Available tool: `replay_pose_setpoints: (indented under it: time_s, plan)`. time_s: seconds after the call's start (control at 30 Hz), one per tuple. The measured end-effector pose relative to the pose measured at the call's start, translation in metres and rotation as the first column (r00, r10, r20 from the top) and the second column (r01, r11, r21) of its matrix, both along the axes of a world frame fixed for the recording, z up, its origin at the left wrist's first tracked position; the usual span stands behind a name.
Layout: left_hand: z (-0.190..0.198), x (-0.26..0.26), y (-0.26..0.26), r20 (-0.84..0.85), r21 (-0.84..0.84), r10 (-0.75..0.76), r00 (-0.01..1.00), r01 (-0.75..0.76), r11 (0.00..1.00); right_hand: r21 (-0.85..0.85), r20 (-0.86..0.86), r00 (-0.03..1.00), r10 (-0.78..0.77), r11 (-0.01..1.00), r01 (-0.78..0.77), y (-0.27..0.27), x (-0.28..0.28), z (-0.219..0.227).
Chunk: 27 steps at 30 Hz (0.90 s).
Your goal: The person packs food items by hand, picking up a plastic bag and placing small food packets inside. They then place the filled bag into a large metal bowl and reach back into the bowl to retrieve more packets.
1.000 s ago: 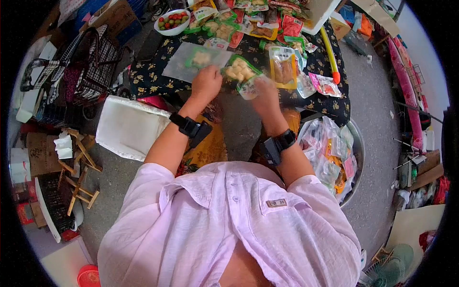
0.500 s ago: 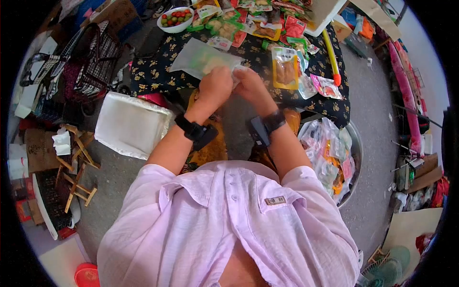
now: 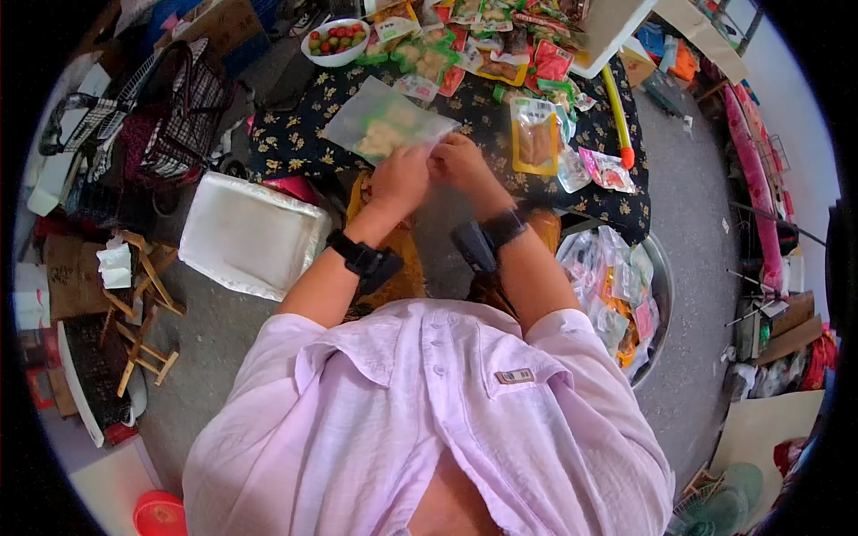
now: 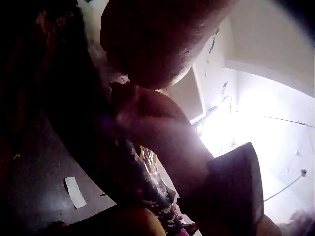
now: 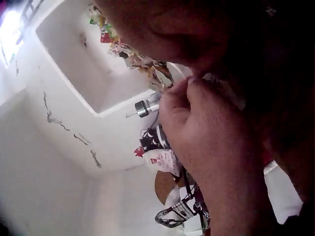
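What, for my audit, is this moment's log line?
left hand: grips translucent bag; right hand: grips bag's edge; pale food: visible through bag

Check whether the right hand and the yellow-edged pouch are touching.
Apart. The head view shows a strip of dark flowered tablecloth between the right hand and the yellow-edged pouch.

Your left forearm (image 3: 322, 288) and right forearm (image 3: 539, 279) reach forward, converging. Your left hand (image 3: 400, 181) and right hand (image 3: 463, 166) sit close together, fingers curled, each pinching; wrists farther apart.
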<state>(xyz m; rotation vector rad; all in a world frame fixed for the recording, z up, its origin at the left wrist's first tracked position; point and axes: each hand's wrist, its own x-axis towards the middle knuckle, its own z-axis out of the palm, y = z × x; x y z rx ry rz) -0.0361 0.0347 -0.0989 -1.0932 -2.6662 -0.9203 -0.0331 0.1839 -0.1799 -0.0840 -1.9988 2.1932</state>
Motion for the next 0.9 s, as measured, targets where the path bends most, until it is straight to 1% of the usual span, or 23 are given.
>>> replay_pose_setpoints:
  time_s: [0.03,0.07,0.1,0.13,0.17,0.2,0.23,0.27,0.3,0.33,0.37,0.4,0.43,0.47,0.5,0.53,0.63,0.73,0.83,0.9]
  plan:
    - [-0.003,-0.002,-0.002,-0.026,-0.007,-0.019,0.999,0.018,1.0,0.054,-0.045,0.999,0.016,0.998,-0.014,-0.001,-0.001,0.0]
    - [-0.009,-0.005,-0.005,-0.051,-0.016,-0.037,0.998,0.036,0.999,0.018,-0.014,1.0,0.028,0.999,-0.028,-0.002,0.0,0.0]
    - [-0.013,-0.007,-0.008,-0.075,-0.025,-0.055,0.996,0.053,0.998,0.197,-0.101,0.993,0.057,0.98,-0.037,-0.004,0.004,0.008]
    - [-0.013,-0.006,-0.011,-0.06,-0.019,-0.05,0.997,0.049,0.999,0.362,-0.19,0.978,0.084,0.932,-0.01,-0.005,0.007,0.018]
    - [-0.013,-0.003,-0.015,-0.045,-0.011,-0.046,0.998,0.046,0.999,0.676,-0.355,0.914,0.199,0.73,0.104,0.0,0.012,0.029]
    - [-0.014,0.0,-0.018,-0.03,-0.002,-0.044,0.999,0.044,0.999,0.859,-0.445,0.819,0.361,0.431,0.277,0.002,0.018,0.042]
    - [-0.013,0.004,-0.023,-0.12,0.003,-0.055,0.991,0.056,0.998,0.611,-0.253,0.961,0.116,0.789,0.065,-0.004,0.027,0.056]
    - [-0.013,0.007,-0.029,-0.21,0.008,-0.063,0.976,0.066,0.998,0.172,0.062,0.998,-0.006,0.985,-0.005,-0.011,0.038,0.072]
    - [-0.012,0.007,-0.032,-0.298,0.012,-0.069,0.952,0.076,0.997,-0.303,0.389,0.921,0.037,0.949,0.09,-0.015,0.044,0.079]
    - [-0.014,0.006,-0.034,-0.347,-0.001,-0.07,0.935,0.075,0.997,-0.124,0.341,0.933,-0.114,0.979,0.164,-0.01,0.039,0.072]
    - [-0.017,0.006,-0.036,-0.394,-0.013,-0.072,0.916,0.072,0.997,0.053,0.268,0.93,-0.252,0.967,0.247,-0.001,0.031,0.058]
    - [-0.021,0.006,-0.038,-0.438,-0.026,-0.075,0.896,0.071,0.997,0.222,0.171,0.911,-0.375,0.916,0.335,0.003,0.027,0.056]
    - [-0.025,0.004,-0.039,-0.463,-0.022,-0.081,0.883,0.08,0.997,0.46,-0.054,0.922,-0.383,0.81,0.364,0.007,0.024,0.055]
    - [-0.031,-0.002,-0.039,-0.49,-0.018,-0.086,0.868,0.088,0.996,0.648,-0.272,0.907,-0.32,0.636,0.419,0.012,0.021,0.054]
    - [-0.032,-0.006,-0.04,-0.516,-0.014,-0.09,0.852,0.097,0.995,0.765,-0.456,0.869,-0.193,0.413,0.493,0.012,0.021,0.058]
    - [-0.033,-0.008,-0.041,-0.498,0.009,-0.097,0.862,0.117,0.993,0.828,-0.315,0.934,-0.167,0.432,0.356,0.006,0.025,0.069]
    - [-0.032,-0.014,-0.042,-0.47,0.081,-0.113,0.875,0.17,0.982,0.895,-0.325,0.946,-0.004,0.32,0.31,0.011,0.015,0.054]
    - [-0.026,-0.022,-0.045,-0.472,0.152,-0.124,0.873,0.219,0.964,0.902,-0.369,0.929,-0.031,0.229,0.366,0.011,0.017,0.049]
    - [-0.012,-0.03,-0.049,-0.429,0.218,-0.156,0.89,0.27,0.938,0.887,-0.386,0.917,-0.098,0.233,0.398,0.01,0.017,0.054]
    - [0.004,-0.034,-0.051,-0.377,0.247,-0.18,0.909,0.286,0.926,0.837,-0.467,0.881,-0.071,0.286,0.467,0.012,0.017,0.066]
